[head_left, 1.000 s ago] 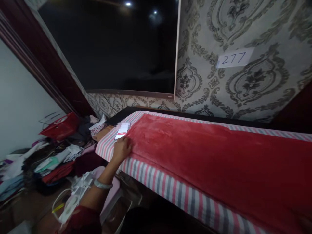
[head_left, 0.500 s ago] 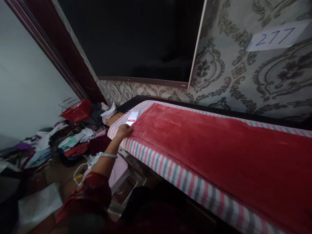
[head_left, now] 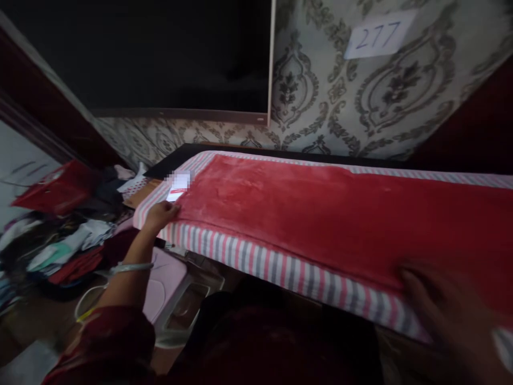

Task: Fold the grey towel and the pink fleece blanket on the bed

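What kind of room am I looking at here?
Probably a room in a home, perhaps used for ironing or folding laundry: a long padded table under striped cloth and a red blanket, heaped clothes on the floor, patterned wallpaper.

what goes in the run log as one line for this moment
left hand: on corner of red blanket, beside phone | right hand: blurred, at striped sheet edge | grip: unclear

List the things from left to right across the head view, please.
Red bag → clothes pile → left hand → phone → red blanket → right hand, blurred.
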Action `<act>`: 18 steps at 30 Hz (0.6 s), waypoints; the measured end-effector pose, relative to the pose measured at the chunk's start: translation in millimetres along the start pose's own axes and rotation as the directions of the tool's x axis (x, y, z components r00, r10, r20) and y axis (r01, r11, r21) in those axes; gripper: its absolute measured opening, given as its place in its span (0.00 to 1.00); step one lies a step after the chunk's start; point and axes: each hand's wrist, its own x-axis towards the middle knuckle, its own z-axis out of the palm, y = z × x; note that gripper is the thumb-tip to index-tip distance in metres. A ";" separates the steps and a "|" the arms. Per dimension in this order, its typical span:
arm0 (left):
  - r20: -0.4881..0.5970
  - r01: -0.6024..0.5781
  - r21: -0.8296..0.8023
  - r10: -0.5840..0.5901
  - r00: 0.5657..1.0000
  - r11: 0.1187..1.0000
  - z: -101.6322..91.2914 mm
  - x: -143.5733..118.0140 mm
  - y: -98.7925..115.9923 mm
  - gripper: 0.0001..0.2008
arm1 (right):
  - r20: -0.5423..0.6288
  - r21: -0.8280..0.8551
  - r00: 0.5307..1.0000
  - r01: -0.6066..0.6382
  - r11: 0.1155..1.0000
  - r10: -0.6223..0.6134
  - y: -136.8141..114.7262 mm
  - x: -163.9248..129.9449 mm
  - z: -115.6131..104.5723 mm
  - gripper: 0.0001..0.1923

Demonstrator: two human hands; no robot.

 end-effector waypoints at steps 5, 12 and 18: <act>-0.012 -0.001 0.046 0.002 1.000 0.999 8.7 11.5 -2.8 0.18 | 0.081 0.155 0.983 0.150 0.976 -0.164 -58.9 30.1 34.9 0.10; 0.057 0.054 -0.232 -0.042 0.998 0.971 1.0 2.6 -2.7 0.15 | 0.257 0.366 0.883 0.288 0.885 -0.394 -162.3 81.9 123.5 0.09; 0.169 0.167 -0.647 -0.074 0.983 0.744 2.2 -2.1 -7.5 0.19 | 0.474 0.323 0.779 0.279 0.904 -0.410 -230.5 112.0 170.6 0.11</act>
